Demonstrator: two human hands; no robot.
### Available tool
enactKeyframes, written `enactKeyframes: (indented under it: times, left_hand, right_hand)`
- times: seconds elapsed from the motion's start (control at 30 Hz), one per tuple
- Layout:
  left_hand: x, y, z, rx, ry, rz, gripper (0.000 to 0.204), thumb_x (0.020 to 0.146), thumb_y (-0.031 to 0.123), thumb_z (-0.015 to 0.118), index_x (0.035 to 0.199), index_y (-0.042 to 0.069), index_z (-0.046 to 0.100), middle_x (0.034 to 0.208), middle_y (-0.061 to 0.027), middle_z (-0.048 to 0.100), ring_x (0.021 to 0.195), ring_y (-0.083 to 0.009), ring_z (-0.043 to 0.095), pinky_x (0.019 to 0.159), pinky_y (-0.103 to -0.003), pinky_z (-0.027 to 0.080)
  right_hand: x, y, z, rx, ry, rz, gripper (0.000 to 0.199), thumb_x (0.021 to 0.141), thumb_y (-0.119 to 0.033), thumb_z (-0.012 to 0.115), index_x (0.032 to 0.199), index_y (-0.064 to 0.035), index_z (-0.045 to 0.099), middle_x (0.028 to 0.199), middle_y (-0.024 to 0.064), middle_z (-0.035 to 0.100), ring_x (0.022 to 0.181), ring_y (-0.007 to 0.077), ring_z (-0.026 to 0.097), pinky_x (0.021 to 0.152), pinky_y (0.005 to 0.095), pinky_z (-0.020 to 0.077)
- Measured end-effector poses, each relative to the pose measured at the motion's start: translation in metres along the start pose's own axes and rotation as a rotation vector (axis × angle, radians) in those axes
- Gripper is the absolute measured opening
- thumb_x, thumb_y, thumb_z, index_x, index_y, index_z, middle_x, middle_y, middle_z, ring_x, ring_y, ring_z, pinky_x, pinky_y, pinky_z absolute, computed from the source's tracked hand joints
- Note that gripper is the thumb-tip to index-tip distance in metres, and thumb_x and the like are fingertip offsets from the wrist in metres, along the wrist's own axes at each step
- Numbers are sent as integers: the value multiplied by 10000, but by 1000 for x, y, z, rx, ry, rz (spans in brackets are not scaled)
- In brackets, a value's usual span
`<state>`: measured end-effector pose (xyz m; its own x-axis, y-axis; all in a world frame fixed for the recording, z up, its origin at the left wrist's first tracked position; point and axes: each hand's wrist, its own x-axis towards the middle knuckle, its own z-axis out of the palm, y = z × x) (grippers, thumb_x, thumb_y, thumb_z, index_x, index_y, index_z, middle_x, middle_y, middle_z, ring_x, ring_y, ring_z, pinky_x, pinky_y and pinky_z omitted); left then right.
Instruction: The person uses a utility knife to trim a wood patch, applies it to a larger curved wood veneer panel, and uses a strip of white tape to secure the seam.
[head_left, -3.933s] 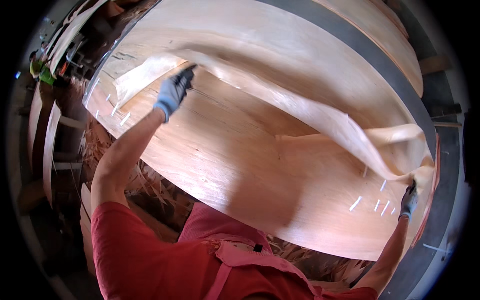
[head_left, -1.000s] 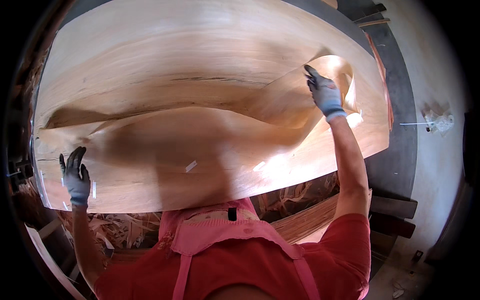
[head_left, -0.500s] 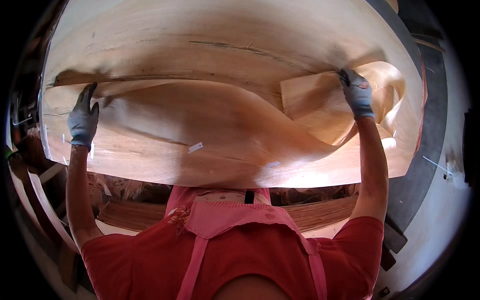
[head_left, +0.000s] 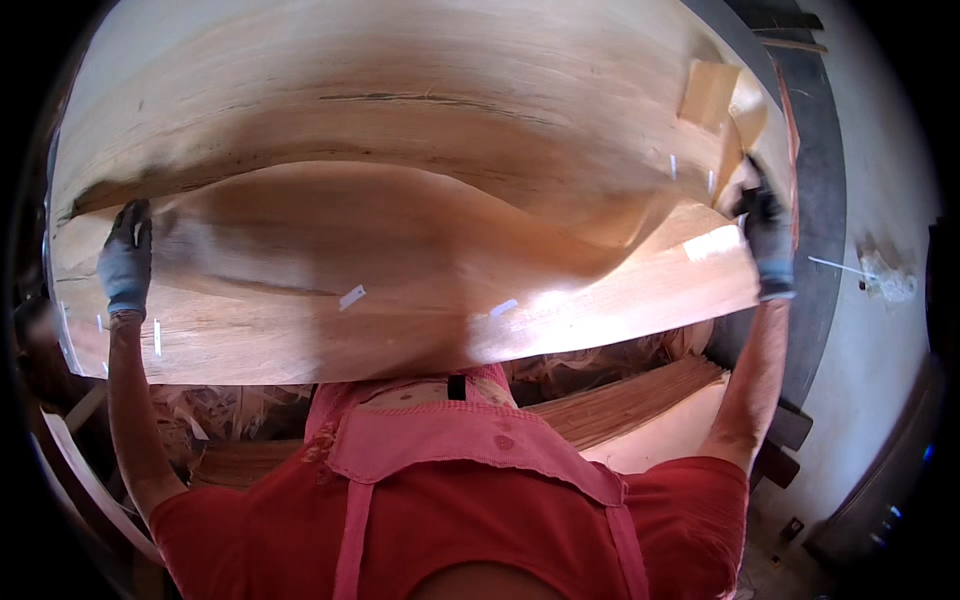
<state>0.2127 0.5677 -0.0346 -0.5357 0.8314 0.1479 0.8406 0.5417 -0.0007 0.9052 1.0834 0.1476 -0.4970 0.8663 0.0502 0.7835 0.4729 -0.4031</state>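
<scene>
A wide, thin sheet of wood veneer [head_left: 400,235] lies in front of me on a stack or board of similar veneer [head_left: 330,60]. Its middle bulges up in a long wave, and its right part twists into a curled flap [head_left: 708,95] at the far right. My left hand [head_left: 126,265], in a grey glove with dark fingertips, rests on the sheet's left end with the fingers stretched out. At the right edge, below the curled flap, is my gloved right hand [head_left: 768,240]. Motion smears its fingers, so its grip cannot be made out.
Small white tape strips [head_left: 352,297] dot the veneer. Below the near edge lie veneer scraps [head_left: 235,415] and a pile of stacked brown sheets [head_left: 630,400]. A dark grey surface [head_left: 820,200] runs along the right side, beside a pale floor [head_left: 870,330].
My right hand has moved right and nearer to me. The large curl on the right has unrolled partly, leaving a smaller flap farther off. My left hand stays on the left end.
</scene>
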Motion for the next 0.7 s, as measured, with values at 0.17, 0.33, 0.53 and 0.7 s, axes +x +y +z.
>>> enactKeyframes:
  times: [0.17,0.33,0.53,0.7]
  left_hand:
    - [4,-4,-36,-36,17,-47,245,957,243,576,1159,148,676,1135,-77,685,982,-299,669,821,-378,535]
    - [-8,-28,-107,-11,146,-125,240,965,206,540,1173,177,657,1058,-117,705,887,-343,675,787,-434,540]
    - [-48,7,-116,-194,387,-115,218,897,171,591,1101,186,667,1046,-82,698,874,-303,685,752,-383,562]
    - [-90,13,-79,-213,180,-238,252,853,161,643,1097,214,676,1072,-55,693,787,-297,681,660,-382,566]
  right_hand:
    - [-53,-69,76,190,-284,187,538,954,0,534,1456,-179,460,914,81,669,673,71,559,635,267,479]
    - [-29,-42,141,27,-194,-4,535,880,27,593,1396,-96,519,1211,135,667,797,245,658,766,351,540]
    - [-76,1,135,206,14,13,239,952,-134,594,1148,-14,663,863,82,702,575,118,615,501,277,504]
    - [-67,13,111,202,117,98,216,955,-103,587,1127,13,644,911,72,672,566,125,593,509,273,494]
